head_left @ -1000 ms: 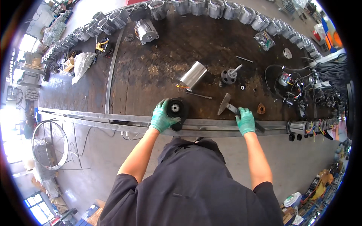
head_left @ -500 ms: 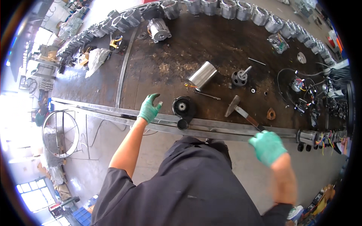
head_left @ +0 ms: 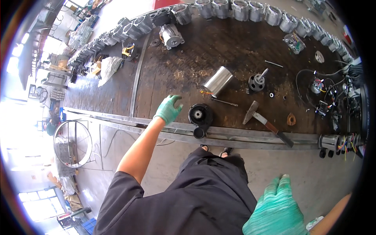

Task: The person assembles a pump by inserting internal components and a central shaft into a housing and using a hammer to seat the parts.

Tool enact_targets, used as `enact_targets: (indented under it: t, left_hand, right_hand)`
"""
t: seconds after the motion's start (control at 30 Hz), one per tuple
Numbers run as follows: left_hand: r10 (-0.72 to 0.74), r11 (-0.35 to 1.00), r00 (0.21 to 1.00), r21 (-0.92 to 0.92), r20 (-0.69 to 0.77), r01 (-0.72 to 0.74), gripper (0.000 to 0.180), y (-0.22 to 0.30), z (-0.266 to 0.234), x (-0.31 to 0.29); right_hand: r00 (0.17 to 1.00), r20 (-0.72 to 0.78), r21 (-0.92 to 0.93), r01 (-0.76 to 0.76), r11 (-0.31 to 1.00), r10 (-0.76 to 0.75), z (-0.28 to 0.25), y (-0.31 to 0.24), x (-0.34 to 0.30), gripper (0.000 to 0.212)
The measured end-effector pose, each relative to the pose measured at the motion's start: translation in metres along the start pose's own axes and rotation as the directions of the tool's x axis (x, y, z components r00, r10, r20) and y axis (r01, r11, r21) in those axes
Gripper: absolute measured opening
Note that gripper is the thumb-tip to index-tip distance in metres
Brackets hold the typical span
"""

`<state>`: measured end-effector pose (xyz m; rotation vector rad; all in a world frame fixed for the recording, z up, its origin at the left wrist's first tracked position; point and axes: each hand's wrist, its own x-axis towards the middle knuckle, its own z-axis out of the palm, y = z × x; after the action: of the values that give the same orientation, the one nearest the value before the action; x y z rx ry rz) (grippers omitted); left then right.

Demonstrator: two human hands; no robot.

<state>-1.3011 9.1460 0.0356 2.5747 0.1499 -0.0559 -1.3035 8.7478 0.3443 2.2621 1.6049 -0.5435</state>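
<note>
My left hand (head_left: 168, 110), in a green glove, hovers by the near edge of the workbench with nothing in it, thumb and fingers apart. Just right of it sits a black round motor end housing (head_left: 198, 114) with a bearing in its centre and a short round collar toward me. A hammer (head_left: 267, 124) lies to the right, its handle end reaching over the metal edge. My right hand (head_left: 279, 211), gloved too, is raised close to me at the lower right, away from the bench. Its fingers are stretched out and I see nothing in them.
Beyond the housing lie a silver motor cylinder (head_left: 217, 82), a thin rod tool (head_left: 224, 102) and a rotor with shaft (head_left: 257, 82). A brown flat gasket (head_left: 291, 119) is right of the hammer. Motor casings (head_left: 240, 10) line the far edge; wiring clutters the right end.
My right hand has drawn back from the hammer's handle end toward me, down and nearer. The hammer stays lying on the bench. My left hand is still beside the housing; the view has shifted slightly.
</note>
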Motion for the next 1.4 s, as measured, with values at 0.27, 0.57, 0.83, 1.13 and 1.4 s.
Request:
enact_targets:
  t: [0.27, 0.57, 0.83, 1.13, 1.4]
  left_hand:
    - [0.176, 0.979, 0.980, 0.086, 0.095, -0.184, 0.038, 0.062, 0.006, 0.110]
    - [0.146, 0.986, 0.971, 0.053, 0.190, -0.158, 0.096, 0.126, 0.034, 0.165]
    - [-0.064, 0.988, 0.869, 0.153, 0.491, -0.014, 0.127, 0.141, 0.068, 0.198]
    - [0.036, 0.864, 0.964, -0.493, 0.264, 0.103, 0.107, 0.122, 0.045, 0.178]
    - [-0.088, 0.005, 0.990, -0.994, 0.107, 0.108, 0.067, 0.071, -0.019, 0.066]
  right_hand:
    - [0.998, 0.043, 0.073, -0.043, 0.996, 0.040, 0.003, -0.011, -0.001, 0.006]
    - [0.990, 0.127, 0.241, -0.091, 0.966, 0.062, 0.011, -0.018, 0.000, 0.007]
    - [0.868, 0.093, 0.440, -0.475, 0.762, 0.487, 0.131, -0.016, -0.041, 0.021]
    - [0.717, 0.053, 0.842, -0.406, 0.354, 0.695, 0.181, -0.044, -0.025, 0.031]
    - [0.663, -0.206, 0.965, 0.017, 0.260, 0.720, 0.156, -0.015, 0.095, 0.032]
